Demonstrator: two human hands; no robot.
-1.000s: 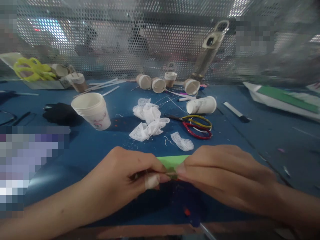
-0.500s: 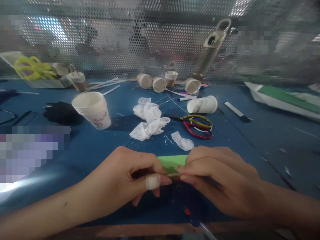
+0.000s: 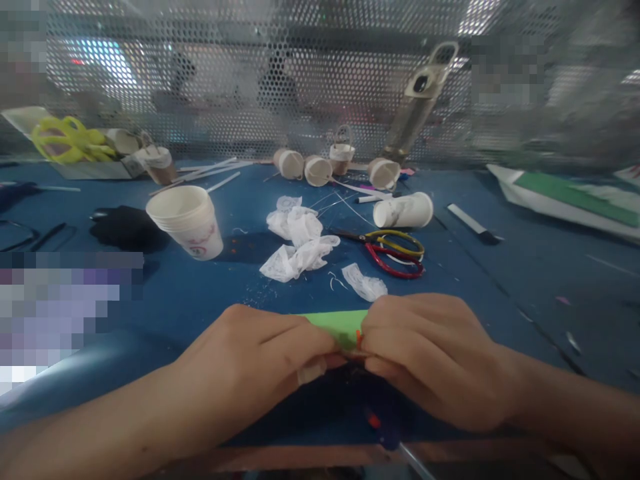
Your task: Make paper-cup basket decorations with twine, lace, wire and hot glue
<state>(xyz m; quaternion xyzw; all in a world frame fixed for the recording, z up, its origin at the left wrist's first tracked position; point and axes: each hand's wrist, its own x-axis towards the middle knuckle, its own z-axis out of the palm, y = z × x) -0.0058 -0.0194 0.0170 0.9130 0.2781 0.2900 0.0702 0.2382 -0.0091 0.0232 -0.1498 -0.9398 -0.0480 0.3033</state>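
My left hand [image 3: 265, 353] is closed, thumb and fingers pinching the near edge of a light green piece of paper [image 3: 337, 323]. White tape wraps the left thumb. Opposite, my right hand [image 3: 435, 357] is closed on the same paper's right part. A short orange strip [image 3: 359, 339] shows beside the right fingertips. Fingers hide much of the paper's near edge, where a thin brownish strip runs between the hands. Below them, in shadow, lies a dark blue tool [image 3: 387, 433] with a red spot and a clear rod, perhaps a glue gun.
Crumpled white tissue [image 3: 297, 250] and red-and-yellow-handled scissors [image 3: 395, 257] lie beyond my hands. Stacked paper cups [image 3: 187, 220] stand at left; another cup [image 3: 405, 210] lies on its side. Several small cups [image 3: 319, 171] line the back by a perforated metal screen [image 3: 225, 87].
My left hand has rolled forward over the paper, hiding more of its thumb. The right fingers have curled further over the green paper, and the orange strip shows more.
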